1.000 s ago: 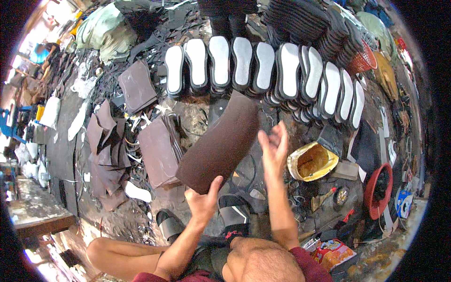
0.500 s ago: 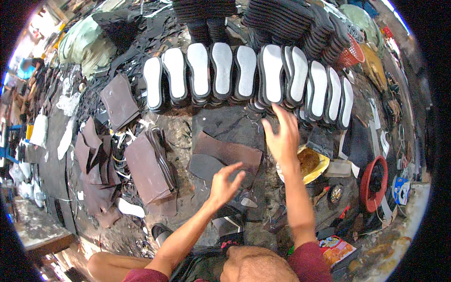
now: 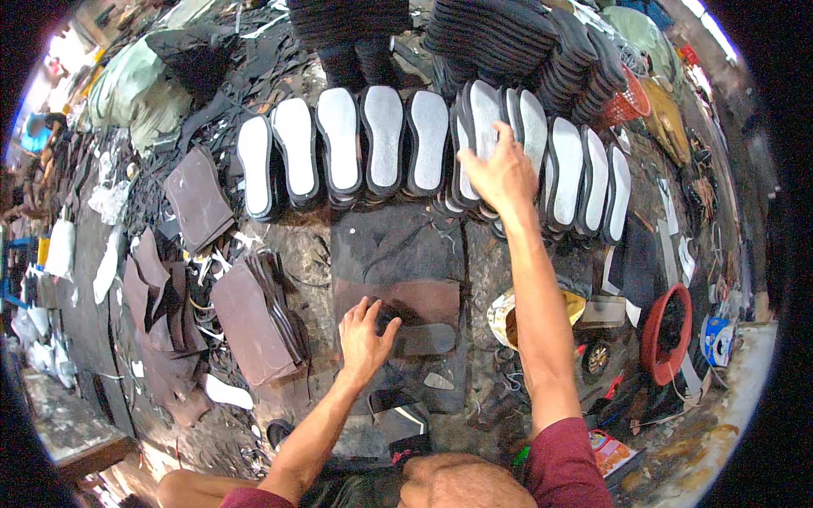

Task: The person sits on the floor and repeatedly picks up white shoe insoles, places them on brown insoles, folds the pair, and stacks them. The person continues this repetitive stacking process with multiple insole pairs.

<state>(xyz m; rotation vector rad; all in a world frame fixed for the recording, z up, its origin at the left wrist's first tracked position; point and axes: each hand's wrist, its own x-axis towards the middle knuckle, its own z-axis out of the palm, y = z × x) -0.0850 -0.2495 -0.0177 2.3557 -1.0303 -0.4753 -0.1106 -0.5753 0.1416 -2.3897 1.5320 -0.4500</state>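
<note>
My right hand (image 3: 506,176) reaches over a row of stacked sole pieces. Its thumb and fingers close around the lower part of a white-topped sole (image 3: 484,108), which sits askew on its stack; the grip is partly hidden. My left hand (image 3: 364,343) is open, fingers spread, at the left end of a dark grey sole (image 3: 430,339). That sole lies across a brown sheet (image 3: 436,298) on a black mat (image 3: 398,233). The hand covers part of the sole, so I cannot tell how firmly it touches.
Tall stacks of black soles (image 3: 491,42) stand behind the row. Brown sheets (image 3: 254,317) lie in piles at left. A yellow-lined container (image 3: 506,320) is under my right forearm, with a red ring-shaped basin (image 3: 666,334) farther right. Dark scraps (image 3: 233,93) cover the floor at far left.
My right hand has moved up onto the white-topped sole, which has shifted on its stack. My left hand has moved left and its fingers have turned forward. The view has shifted slightly.
</note>
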